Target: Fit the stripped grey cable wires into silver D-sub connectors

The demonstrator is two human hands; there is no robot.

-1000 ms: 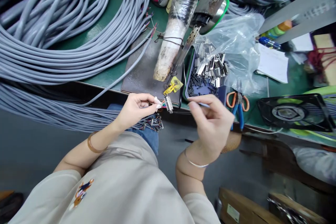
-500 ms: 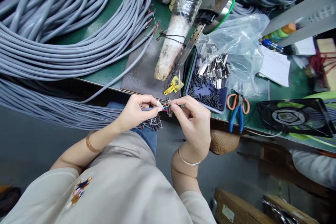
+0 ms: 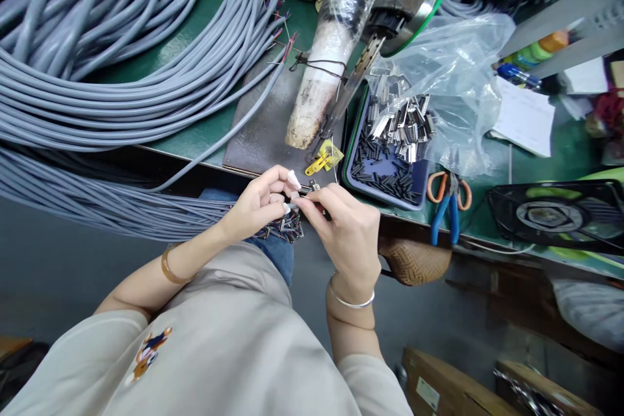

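My left hand [image 3: 260,203] has its thumb and index finger apart, with white covers on the tips. Close to that thumb is the end of a grey cable [image 3: 294,195]. The fingers of my right hand [image 3: 344,224] are pinched together at the wire end, by a small metal cable connector [image 3: 313,186] that they partly hide. Below my hands hangs a bunch of finished-looking cable ends with connectors [image 3: 287,227]. Past my fingers, a yellow clip [image 3: 319,164] lies on the dark mat [image 3: 258,143] near the bench edge.
Grey cables [image 3: 146,104] cover the left of the bench. A wrapped tube [image 3: 312,97] slants down over the mat. A blue tray [image 3: 385,200] holds metal connectors and black sleeves beside a plastic bag [image 3: 453,97]. Pliers [image 3: 448,205] and a black fan [image 3: 556,214] lie rightward.
My left thumb and index finger have spread apart from their pinch on the cable. My right hand has shifted slightly left and turned, and the connector is now more hidden behind it.
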